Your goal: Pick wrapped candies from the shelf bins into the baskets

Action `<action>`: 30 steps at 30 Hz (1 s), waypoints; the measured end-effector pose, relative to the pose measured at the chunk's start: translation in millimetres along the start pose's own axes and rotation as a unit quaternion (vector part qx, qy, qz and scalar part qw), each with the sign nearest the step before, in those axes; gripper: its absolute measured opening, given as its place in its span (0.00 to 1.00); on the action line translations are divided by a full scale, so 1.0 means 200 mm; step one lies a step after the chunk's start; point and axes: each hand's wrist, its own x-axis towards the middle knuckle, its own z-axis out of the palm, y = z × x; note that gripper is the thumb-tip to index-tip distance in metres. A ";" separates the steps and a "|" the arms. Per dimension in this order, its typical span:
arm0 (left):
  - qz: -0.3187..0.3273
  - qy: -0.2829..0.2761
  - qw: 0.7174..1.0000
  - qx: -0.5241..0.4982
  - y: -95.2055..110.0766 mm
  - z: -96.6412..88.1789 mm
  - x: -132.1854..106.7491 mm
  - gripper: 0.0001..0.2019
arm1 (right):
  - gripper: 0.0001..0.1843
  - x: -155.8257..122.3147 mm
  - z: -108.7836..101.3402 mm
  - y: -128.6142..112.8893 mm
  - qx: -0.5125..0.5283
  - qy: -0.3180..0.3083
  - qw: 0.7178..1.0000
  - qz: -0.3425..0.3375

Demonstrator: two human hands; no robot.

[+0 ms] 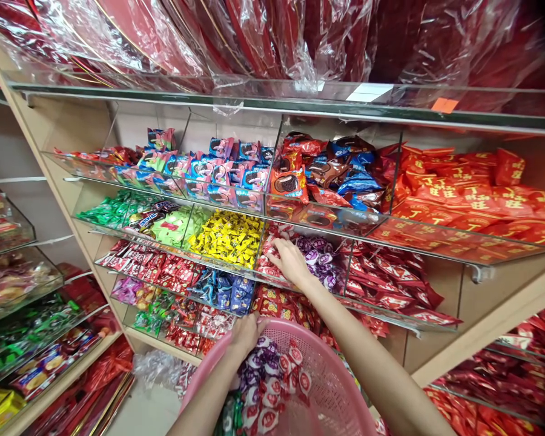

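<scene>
My left hand (245, 334) is closed on the far rim of a pink plastic basket (336, 351). Purple wrapped candies (264, 358) and red-and-white wrapped candies (272, 390) lie inside it, with some green wrappers (231, 415) at the lower left, partly behind my forearm. My right hand (292, 261) reaches into a shelf compartment, thumb and forefinger apart, over red-and-white candies (267, 254). Next to it on the right are purple candies (324, 260). No candy shows in that hand, though its far fingers are partly hidden.
Clear dividers split the shelves. Yellow candies (229, 237) lie left of my right hand, red packets (386, 275) to the right. A glass shelf with cookie packs (290, 184) and red bags (472, 188) overhangs it. Plastic-wrapped red items (254, 36) sit on top. Another rack (22, 290) stands left.
</scene>
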 end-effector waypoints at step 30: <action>0.014 -0.013 1.000 0.012 -0.01 0.02 0.01 0.27 | 0.11 -0.98 0.13 -0.12 0.064 -0.456 0.883 -0.088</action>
